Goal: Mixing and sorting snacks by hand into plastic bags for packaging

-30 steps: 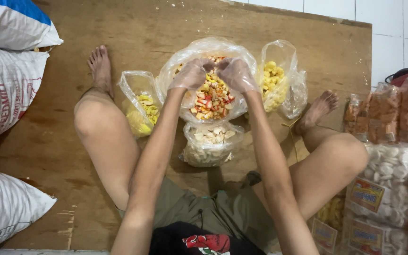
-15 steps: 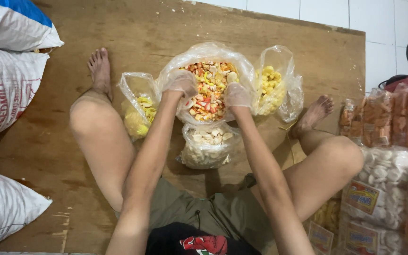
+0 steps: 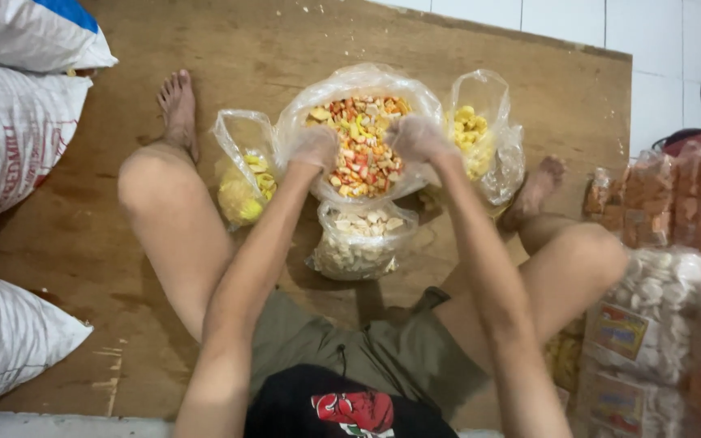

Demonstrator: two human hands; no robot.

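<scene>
Snacks of mixed colours fill the big clear bag (image 3: 359, 138) on the wooden board (image 3: 107, 243) between our legs. Our left hand (image 3: 315, 148) and right hand (image 3: 417, 138), both gloved in thin plastic, are closed on its near rim. Just beside it stand two bags of yellow chips (image 3: 241, 174) (image 3: 480, 134), and a bag of pale crackers (image 3: 359, 239) sits nearer us.

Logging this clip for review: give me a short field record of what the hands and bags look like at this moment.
left hand: gloved, at rim of big clear bag of mixed snacks
right hand: gloved, at same bag's other side
yellow snack bags: left one, right one
white snack bag: nearest the body
surface: wooden board
sacks: at left
</scene>
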